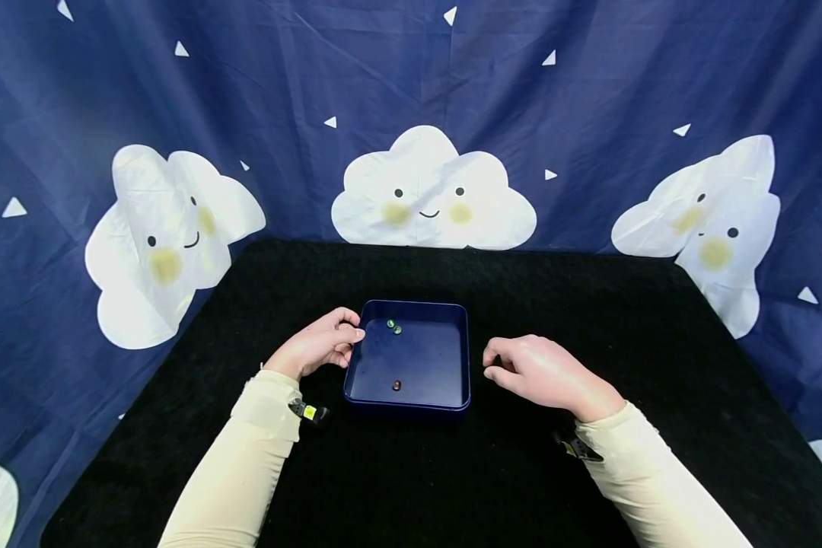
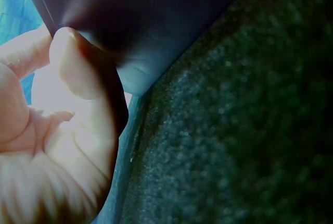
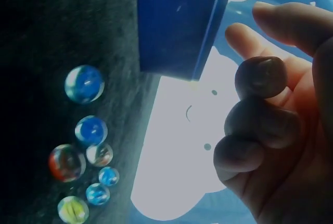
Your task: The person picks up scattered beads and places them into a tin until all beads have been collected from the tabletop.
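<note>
A shallow dark blue tray [image 1: 411,358] lies on the black cloth. Two green marbles [image 1: 397,330] are inside it towards the back left, and a reddish-brown marble [image 1: 396,385] is near its front wall. My left hand [image 1: 322,340] pinches the tray's left rim, thumb on top; the left wrist view shows the thumb against the tray wall [image 2: 156,15]. Just right of the tray, my right hand [image 1: 544,373] is raised with fingers loosely bent and nothing visible between them. Several marbles [image 3: 91,130], blue, red, yellow and clear, lie on the cloth in the right wrist view; the head view does not show them.
Black cloth [image 1: 411,487] covers the table around the tray. Behind and at both sides hangs a blue curtain [image 1: 288,91] with smiling white clouds. A dark camera strap [image 1: 308,412] sits at my left wrist.
</note>
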`<state>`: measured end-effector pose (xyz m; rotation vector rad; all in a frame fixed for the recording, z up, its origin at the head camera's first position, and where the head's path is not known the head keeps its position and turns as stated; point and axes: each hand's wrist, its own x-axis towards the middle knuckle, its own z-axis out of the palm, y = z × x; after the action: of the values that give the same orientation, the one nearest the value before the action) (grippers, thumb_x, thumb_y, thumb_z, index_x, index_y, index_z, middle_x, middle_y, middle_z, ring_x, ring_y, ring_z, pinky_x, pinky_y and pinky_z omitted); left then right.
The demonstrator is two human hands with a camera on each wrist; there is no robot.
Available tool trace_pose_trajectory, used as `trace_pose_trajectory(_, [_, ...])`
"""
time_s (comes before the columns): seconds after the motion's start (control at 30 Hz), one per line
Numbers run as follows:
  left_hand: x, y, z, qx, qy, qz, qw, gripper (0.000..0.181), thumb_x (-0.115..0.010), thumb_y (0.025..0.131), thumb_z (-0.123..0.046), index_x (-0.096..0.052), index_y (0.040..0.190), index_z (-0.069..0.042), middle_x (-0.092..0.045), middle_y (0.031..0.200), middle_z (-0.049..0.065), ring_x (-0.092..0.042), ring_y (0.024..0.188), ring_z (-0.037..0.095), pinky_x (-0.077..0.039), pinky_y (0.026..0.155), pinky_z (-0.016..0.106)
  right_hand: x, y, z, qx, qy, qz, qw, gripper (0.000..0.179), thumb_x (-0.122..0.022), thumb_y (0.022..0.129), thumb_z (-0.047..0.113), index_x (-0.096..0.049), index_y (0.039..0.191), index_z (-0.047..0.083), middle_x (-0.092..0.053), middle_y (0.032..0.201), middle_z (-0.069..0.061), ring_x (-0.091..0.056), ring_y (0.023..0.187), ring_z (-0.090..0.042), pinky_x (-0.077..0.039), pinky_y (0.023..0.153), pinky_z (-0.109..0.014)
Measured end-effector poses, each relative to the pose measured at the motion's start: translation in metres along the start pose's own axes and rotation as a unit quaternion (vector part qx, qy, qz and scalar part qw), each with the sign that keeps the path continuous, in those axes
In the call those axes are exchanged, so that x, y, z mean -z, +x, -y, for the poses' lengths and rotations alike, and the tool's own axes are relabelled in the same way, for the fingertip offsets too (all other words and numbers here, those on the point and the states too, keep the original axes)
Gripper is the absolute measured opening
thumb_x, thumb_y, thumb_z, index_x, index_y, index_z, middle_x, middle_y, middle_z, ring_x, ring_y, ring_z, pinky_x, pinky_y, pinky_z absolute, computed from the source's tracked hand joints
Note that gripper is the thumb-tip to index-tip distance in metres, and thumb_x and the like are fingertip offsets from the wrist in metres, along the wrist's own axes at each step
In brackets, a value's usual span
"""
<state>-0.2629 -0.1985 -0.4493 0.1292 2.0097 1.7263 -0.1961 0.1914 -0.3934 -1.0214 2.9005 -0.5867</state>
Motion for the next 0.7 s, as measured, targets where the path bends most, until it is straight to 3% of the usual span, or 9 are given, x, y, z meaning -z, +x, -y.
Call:
trace_pose_trajectory(0.3, [-0.001,-0.001,0.0,-0.002,-0.005,-0.001,1.0,0.044,-0.061,0.099,-0.014,-0.036,0.132,0.001,-0.052,0.07,0.002,-0.054,0.058,0.013,-0.052,0.057,0.026,-0.003,-0.007,-0.015,-0.013,0.003,0.019,0.9997,0.007,-0.068,0.096,0.033,-0.066,0.093,0.027,-0.047,0.064,0.018,-0.045,0.057,-0.001,-0.042,0.058,-0.027])
trace_pose_trajectory(0.7, [-0.001,-0.001,-0.001,0.0,-0.007,-0.001,1.0,0.041,-0.062,0.098,-0.015,-0.038,0.128,-0.002,-0.049,0.068,0.001,-0.054,0.058,0.013,-0.052,0.057,0.027,0.0,-0.02,-0.034,-0.05,0.002,0.058,0.997,0.009,-0.073,0.091,0.023,-0.067,0.098,0.024,-0.05,0.068,0.015,-0.046,0.06,-0.004,-0.041,0.057,-0.029])
